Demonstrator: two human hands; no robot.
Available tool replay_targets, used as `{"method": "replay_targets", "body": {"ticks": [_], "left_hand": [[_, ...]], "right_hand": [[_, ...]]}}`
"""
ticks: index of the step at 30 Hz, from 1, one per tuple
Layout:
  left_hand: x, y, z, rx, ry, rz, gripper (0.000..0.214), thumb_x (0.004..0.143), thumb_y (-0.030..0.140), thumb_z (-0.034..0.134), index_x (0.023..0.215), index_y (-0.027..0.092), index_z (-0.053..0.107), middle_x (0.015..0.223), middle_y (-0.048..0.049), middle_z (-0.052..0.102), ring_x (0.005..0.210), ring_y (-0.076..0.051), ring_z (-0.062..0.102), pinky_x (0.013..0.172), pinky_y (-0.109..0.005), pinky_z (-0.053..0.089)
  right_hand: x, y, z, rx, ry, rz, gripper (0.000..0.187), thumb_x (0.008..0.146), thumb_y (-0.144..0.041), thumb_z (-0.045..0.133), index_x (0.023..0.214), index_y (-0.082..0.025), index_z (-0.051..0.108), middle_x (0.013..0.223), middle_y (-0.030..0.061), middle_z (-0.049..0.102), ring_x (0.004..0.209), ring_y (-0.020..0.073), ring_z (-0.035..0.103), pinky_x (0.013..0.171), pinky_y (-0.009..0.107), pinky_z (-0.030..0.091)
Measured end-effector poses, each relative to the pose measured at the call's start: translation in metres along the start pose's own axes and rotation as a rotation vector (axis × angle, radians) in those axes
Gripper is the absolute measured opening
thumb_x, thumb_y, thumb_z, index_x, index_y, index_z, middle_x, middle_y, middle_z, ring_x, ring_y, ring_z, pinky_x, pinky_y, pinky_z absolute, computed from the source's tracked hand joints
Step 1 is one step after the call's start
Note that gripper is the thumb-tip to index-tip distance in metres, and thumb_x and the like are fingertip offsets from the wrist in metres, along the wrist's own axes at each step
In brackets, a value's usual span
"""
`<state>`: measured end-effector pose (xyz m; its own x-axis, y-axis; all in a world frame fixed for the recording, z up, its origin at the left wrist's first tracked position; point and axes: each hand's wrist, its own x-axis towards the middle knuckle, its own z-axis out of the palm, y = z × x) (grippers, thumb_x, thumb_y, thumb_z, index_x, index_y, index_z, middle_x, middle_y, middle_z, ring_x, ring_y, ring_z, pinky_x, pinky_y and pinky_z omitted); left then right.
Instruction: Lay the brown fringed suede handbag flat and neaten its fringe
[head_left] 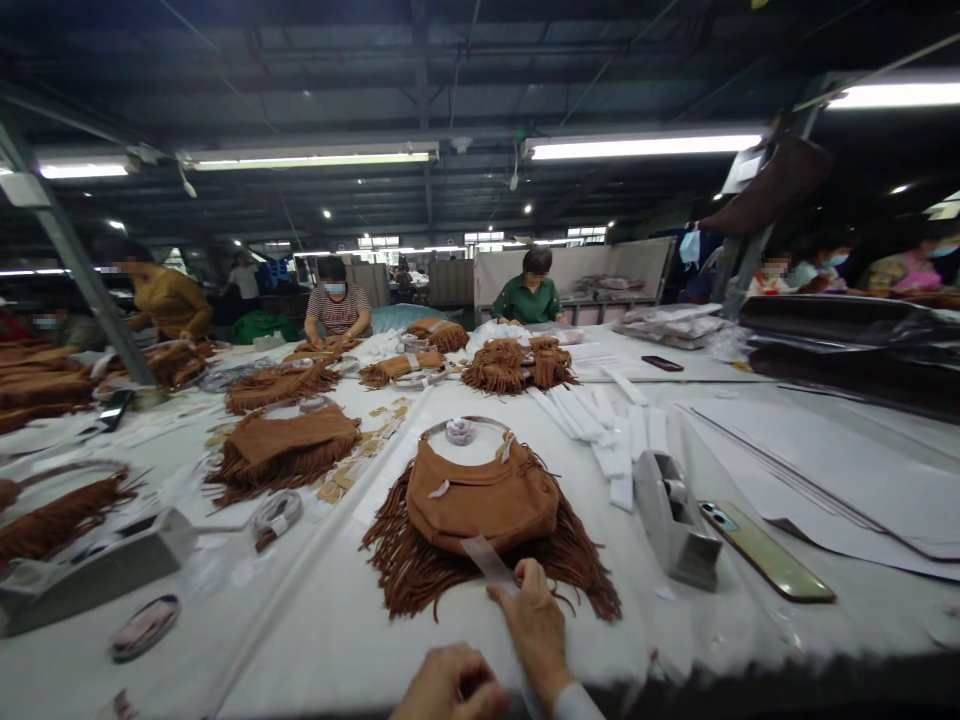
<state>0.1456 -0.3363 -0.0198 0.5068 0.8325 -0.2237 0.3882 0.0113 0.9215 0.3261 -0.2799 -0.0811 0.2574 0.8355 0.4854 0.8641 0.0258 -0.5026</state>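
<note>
A brown suede shoulder bag (480,490) with long fringe lies on the white table in front of me, its strap curving away at the top. My right hand (534,625) is at the bag's lower edge, thumb and forefinger pinched on a translucent strip (486,560). The strip's far end rests against the bag's bottom, and its other end trails down past my wrist. Closer to me, my left hand (450,685) is curled closed beside the trailing strip; whatever its fingers hold is hidden. A wrapped strap coil (460,431) sits inside the strap loop.
A grey tape dispenser (679,530) and a phone (765,550) lie right of the bag. White strips (592,415) lie behind them. Another dispenser (97,570) and coiled straps (276,515) are at left. More fringed bags (289,445) lie farther back, where co-workers (529,290) sit.
</note>
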Motion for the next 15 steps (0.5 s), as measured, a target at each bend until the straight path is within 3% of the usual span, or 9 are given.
{"method": "replay_targets", "body": {"ticks": [4,6,8,11,15], "left_hand": [[0.032,-0.005,-0.03,0.579,0.458,0.144,0.037,0.092,0.042,0.043,0.113,0.019,0.063,0.108,-0.0104,0.061,0.105,-0.027,0.054,0.092,-0.039,0.041],[0.046,-0.011,-0.036,0.81,0.567,0.124,0.041,0.092,0.038,0.044,0.125,0.017,0.056,0.117,-0.0141,0.057,0.111,-0.029,0.05,0.094,-0.042,0.039],[0.059,-0.017,-0.036,0.981,0.595,0.066,0.046,0.089,0.038,0.051,0.129,0.016,0.052,0.125,-0.0166,0.053,0.115,-0.033,0.047,0.096,-0.047,0.037],[0.076,-0.026,-0.035,1.088,0.595,-0.045,0.046,0.089,0.043,0.05,0.126,0.016,0.054,0.126,-0.0181,0.051,0.115,-0.036,0.045,0.094,-0.05,0.038],[0.091,-0.032,-0.04,1.08,0.552,-0.122,0.035,0.095,0.04,0.041,0.116,0.018,0.058,0.119,-0.0144,0.052,0.108,-0.031,0.051,0.087,-0.042,0.044]], "right_hand": [[-0.002,-0.001,-0.004,0.025,-0.001,-0.248,0.02,0.091,-0.036,0.054,0.078,-0.022,0.05,0.076,0.0009,0.056,0.07,0.0179,0.058,0.064,0.029,0.045],[-0.003,-0.004,-0.007,0.038,-0.059,-0.404,0.011,0.093,-0.026,0.05,0.086,-0.022,0.057,0.083,0.003,0.061,0.079,0.0184,0.06,0.071,0.03,0.047],[-0.004,-0.006,-0.009,0.022,-0.102,-0.503,0.018,0.091,-0.013,0.046,0.097,-0.021,0.06,0.1,0.0058,0.065,0.094,0.0196,0.06,0.082,0.032,0.048],[-0.005,-0.007,-0.01,-0.031,-0.136,-0.535,0.03,0.088,-0.005,0.043,0.108,-0.018,0.059,0.12,0.0091,0.061,0.112,0.0221,0.055,0.094,0.038,0.045],[-0.008,-0.004,-0.009,-0.095,-0.171,-0.509,0.03,0.089,-0.009,0.044,0.114,-0.017,0.059,0.122,0.0103,0.061,0.113,0.0232,0.055,0.095,0.041,0.046]]}}
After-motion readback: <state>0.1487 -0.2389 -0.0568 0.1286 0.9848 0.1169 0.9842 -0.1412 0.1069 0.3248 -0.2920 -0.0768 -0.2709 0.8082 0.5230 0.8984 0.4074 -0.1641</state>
